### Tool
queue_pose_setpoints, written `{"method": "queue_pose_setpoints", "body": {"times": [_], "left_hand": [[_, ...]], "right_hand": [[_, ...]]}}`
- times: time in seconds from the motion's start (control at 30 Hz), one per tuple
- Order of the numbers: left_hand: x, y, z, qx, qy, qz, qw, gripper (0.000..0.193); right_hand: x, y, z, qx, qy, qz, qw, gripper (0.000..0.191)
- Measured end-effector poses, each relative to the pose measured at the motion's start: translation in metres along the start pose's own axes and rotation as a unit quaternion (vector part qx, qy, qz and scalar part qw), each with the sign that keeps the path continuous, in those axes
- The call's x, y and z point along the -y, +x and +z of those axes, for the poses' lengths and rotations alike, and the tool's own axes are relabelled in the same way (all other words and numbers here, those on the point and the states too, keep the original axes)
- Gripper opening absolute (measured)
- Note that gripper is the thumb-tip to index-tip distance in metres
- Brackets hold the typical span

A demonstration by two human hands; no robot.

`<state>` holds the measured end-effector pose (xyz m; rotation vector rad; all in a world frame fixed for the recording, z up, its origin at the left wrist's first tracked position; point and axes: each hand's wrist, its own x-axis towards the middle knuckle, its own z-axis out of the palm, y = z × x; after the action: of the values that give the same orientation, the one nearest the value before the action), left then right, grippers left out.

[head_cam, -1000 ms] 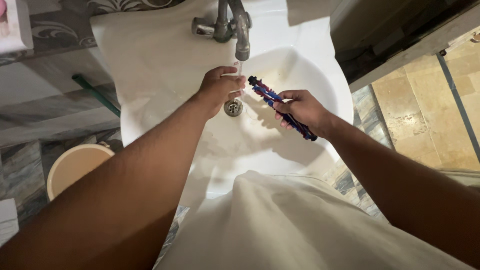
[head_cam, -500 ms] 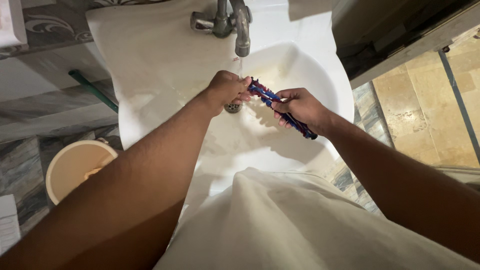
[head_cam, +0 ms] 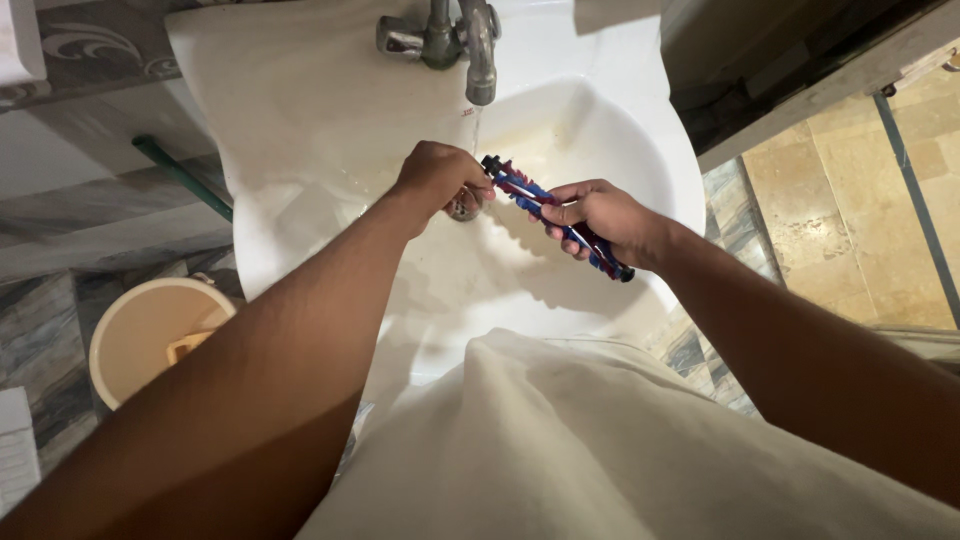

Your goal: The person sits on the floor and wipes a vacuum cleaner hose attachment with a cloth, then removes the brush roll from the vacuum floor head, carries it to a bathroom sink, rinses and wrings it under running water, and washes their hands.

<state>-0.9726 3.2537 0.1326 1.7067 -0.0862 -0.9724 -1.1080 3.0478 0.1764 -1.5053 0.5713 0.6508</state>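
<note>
Over a white washbasin [head_cam: 300, 120], my right hand [head_cam: 600, 215] grips a slim roller brush [head_cam: 520, 185] with red and blue spiral bristles and black end caps, slanted from upper left to lower right. My left hand [head_cam: 437, 175] is curled, its fingers at the brush's upper left end, just above the metal drain [head_cam: 462, 208]. A thin stream of water falls from the metal tap [head_cam: 478, 50] right beside that end of the brush.
A cream bucket [head_cam: 150, 330] stands on the tiled floor at lower left. A green pipe [head_cam: 180, 175] runs along the wall left of the basin. My white garment [head_cam: 600, 450] fills the bottom of the view. Beige floor tiles lie at right.
My left hand has closed from spread fingers under the tap into a curl at the brush's end. The brush and right hand have stayed nearly in place.
</note>
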Motion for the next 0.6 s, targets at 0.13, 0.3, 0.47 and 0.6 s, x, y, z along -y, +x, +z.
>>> {"method": "queue_pose_setpoints", "body": {"times": [0.13,0.3,0.47,0.6], "left_hand": [[-0.003,-0.015,-0.005,-0.012,0.001,0.019,1.0,0.011],[0.01,-0.009,-0.004,-0.007,-0.021,0.093,0.995,0.009],[0.024,-0.005,0.008,-0.026,-0.138,0.167,0.976,0.005],[0.03,-0.01,0.013,-0.027,-0.209,0.137,0.968,0.007]], "right_hand": [[-0.005,0.0,-0.002,0.032,0.032,0.007,0.999,0.022],[-0.007,0.004,-0.003,0.062,0.077,0.02,0.995,0.02],[-0.009,0.008,-0.005,0.102,0.143,0.058,0.983,0.019],[-0.009,0.008,-0.008,0.154,0.199,0.101,0.963,0.017]]}}
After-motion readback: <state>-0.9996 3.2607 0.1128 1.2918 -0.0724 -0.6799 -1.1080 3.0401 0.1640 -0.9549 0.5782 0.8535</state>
